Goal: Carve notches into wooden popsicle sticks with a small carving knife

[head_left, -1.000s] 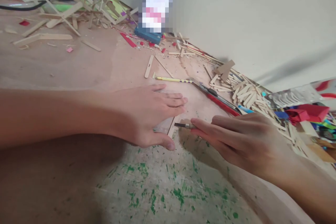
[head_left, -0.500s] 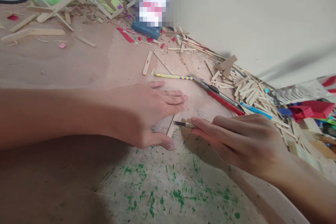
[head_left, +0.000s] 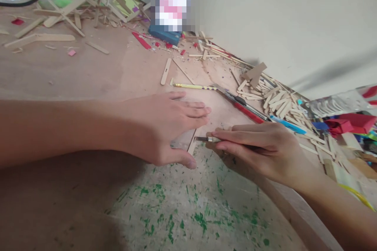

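Note:
My left hand [head_left: 173, 121] lies flat on the work surface with its fingers spread and the thumb apart. Between thumb and forefinger shows part of a narrow wooden craft stick [head_left: 192, 145], pinned under the hand; its far part is hidden. A clear, flat piece [head_left: 181, 141] shows beside the stick under the palm. My right hand [head_left: 262, 149] is closed round the handle of a small carving chisel [head_left: 203, 139], which has a dark narrow blade and a silver collar. The blade's tip touches or nearly touches the stick's right edge.
Beyond my hands lie a yellow pencil [head_left: 194, 86], a red box cutter [head_left: 250, 109] and a blue pen [head_left: 287, 124]. Loose craft sticks [head_left: 278, 100] are heaped at right. A blue stand [head_left: 165, 35] holds a blurred screen near the wall. A stick structure [head_left: 63, 11] stands back left.
My right hand has shifted slightly and rolled, its knuckles and wrist turned differently round the chisel. The blade stays at almost the same spot on the stick. My left hand keeps its place.

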`<state>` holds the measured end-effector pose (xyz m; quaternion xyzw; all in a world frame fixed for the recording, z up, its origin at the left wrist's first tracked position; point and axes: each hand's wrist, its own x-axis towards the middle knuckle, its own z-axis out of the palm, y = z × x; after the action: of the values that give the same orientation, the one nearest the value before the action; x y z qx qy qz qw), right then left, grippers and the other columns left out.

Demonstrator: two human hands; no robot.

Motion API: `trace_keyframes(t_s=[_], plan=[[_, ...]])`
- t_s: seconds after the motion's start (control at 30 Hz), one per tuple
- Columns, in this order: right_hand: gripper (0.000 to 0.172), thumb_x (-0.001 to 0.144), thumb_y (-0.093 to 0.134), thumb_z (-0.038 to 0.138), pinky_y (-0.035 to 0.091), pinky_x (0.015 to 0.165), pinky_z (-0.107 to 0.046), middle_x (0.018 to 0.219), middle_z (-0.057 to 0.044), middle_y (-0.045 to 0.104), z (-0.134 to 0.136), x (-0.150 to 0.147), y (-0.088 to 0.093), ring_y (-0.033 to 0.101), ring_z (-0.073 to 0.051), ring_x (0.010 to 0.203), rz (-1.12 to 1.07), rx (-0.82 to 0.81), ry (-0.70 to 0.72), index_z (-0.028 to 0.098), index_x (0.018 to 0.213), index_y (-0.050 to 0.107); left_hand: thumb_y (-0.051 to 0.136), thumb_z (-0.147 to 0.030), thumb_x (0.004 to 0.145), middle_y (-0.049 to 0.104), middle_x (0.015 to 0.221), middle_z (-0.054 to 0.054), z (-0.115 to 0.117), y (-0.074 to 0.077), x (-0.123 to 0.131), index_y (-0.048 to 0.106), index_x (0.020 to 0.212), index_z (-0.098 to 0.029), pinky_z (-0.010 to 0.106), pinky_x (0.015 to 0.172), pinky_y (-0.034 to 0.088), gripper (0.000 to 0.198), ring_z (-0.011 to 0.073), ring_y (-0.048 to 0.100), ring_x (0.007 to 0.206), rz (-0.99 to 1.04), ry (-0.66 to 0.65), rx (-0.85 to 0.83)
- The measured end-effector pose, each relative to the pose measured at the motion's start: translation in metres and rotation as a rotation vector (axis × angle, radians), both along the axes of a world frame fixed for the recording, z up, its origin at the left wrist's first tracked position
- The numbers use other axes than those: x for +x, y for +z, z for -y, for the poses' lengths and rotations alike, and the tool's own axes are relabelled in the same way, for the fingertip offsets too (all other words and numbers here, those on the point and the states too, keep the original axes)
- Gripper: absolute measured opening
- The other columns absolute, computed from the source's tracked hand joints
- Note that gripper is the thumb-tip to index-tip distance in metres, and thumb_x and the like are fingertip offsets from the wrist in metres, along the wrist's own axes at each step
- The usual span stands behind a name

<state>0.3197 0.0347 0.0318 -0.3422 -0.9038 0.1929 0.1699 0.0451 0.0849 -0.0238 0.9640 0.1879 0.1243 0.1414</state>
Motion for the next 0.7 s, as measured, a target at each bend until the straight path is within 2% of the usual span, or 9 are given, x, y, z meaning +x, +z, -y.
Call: trace_keyframes(t_s=[0.07, 0.17, 0.33, 0.43, 0.57, 0.7], plan=[[0.028, 0.103, 0.074, 0.02, 0.048, 0.055, -0.023, 0.082, -0.003, 0.079, 0.0, 0.001, 0.002, 0.066, -0.009, 0.061, 0.047, 0.062, 0.052, 0.018, 0.131, 0.079, 0.055, -0.078, 0.1, 0.034, 0.177, 0.009, 0.0, 0.001, 0.0, 0.048, 0.165, -0.016, 0.045, 0.141, 0.013, 0.09, 0.0276, 0.034, 0.167, -0.013, 0.007, -0.002], [0.026, 0.103, 0.074, 0.02, 0.05, 0.06, -0.023, 0.087, -0.004, 0.08, -0.001, 0.001, 0.003, 0.068, -0.009, 0.065, 0.043, 0.064, 0.086, 0.018, 0.129, 0.08, 0.056, -0.077, 0.1, 0.03, 0.178, 0.009, 0.0, 0.006, 0.0, 0.045, 0.167, -0.016, 0.048, 0.141, 0.013, 0.091, 0.0276, 0.03, 0.168, -0.062, -0.003, -0.032], [0.018, 0.101, 0.077, 0.019, 0.048, 0.056, -0.022, 0.084, -0.002, 0.08, 0.004, -0.003, -0.007, 0.067, -0.009, 0.062, -0.049, 0.006, 0.019, 0.018, 0.119, 0.082, 0.059, -0.076, 0.1, 0.03, 0.178, 0.01, 0.0, 0.011, 0.0, 0.042, 0.168, -0.014, 0.054, 0.141, 0.014, 0.094, 0.0296, 0.029, 0.168, -0.088, -0.007, -0.063], [0.018, 0.102, 0.076, 0.019, 0.042, 0.051, -0.023, 0.076, -0.001, 0.074, 0.01, -0.004, -0.011, 0.061, -0.008, 0.057, -0.04, 0.06, -0.007, 0.015, 0.118, 0.081, 0.059, -0.075, 0.1, 0.031, 0.178, 0.01, 0.0, 0.01, 0.0, 0.043, 0.168, -0.016, 0.052, 0.141, 0.013, 0.091, 0.0291, 0.03, 0.168, -0.074, -0.004, -0.067], [0.022, 0.102, 0.075, 0.02, 0.039, 0.051, -0.024, 0.072, 0.001, 0.068, 0.013, -0.001, -0.007, 0.053, -0.007, 0.055, 0.021, 0.127, 0.009, 0.013, 0.123, 0.079, 0.059, -0.075, 0.1, 0.029, 0.178, 0.01, 0.0, 0.01, 0.0, 0.043, 0.168, -0.016, 0.051, 0.141, 0.013, 0.092, 0.0288, 0.03, 0.168, -0.076, -0.003, -0.066], [0.022, 0.103, 0.074, 0.019, 0.038, 0.052, -0.024, 0.074, 0.001, 0.069, 0.013, 0.0, -0.004, 0.054, -0.007, 0.055, 0.036, 0.114, 0.015, 0.016, 0.125, 0.078, 0.057, -0.076, 0.101, 0.027, 0.178, 0.008, 0.0, 0.011, 0.0, 0.041, 0.169, -0.015, 0.053, 0.141, 0.013, 0.093, 0.0284, 0.027, 0.169, -0.1, -0.004, -0.059]])
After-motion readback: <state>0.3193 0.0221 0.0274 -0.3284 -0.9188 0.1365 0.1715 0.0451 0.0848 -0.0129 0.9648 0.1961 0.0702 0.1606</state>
